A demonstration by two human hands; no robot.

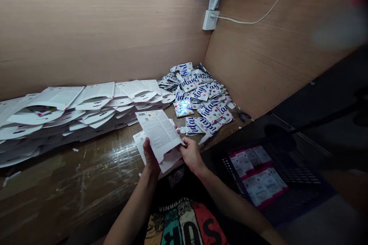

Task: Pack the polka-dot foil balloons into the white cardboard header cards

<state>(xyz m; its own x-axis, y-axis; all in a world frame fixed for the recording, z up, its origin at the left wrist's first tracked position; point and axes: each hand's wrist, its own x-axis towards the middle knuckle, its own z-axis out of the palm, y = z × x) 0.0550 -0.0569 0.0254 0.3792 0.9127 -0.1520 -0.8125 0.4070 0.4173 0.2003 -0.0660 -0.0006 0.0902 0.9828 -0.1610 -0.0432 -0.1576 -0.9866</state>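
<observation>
By two hands point(192, 155), two overlapping envelopes point(161, 134)

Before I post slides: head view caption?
Left hand holding a printed white envelope, right hand at its edge; stacked envelopes and a pile of shiny packets lie on the table.

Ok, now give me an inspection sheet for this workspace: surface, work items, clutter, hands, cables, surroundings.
Surface: brown bench, glossy in places.
Work items: printed white packet in hand, another beneath it; overlapping rows of white packets along the back panel; heap of dotted foil pouches in the corner.
Clutter: paper scraps; dark-handled hand tool beside the heap.
Hands: left hand grips the packet, thumb on top; right hand at its lower right corner, grip unclear.
Cables: pale cord from a white socket box.
Surroundings: wooden panels; dark blue crate with pink-edged packs.
</observation>
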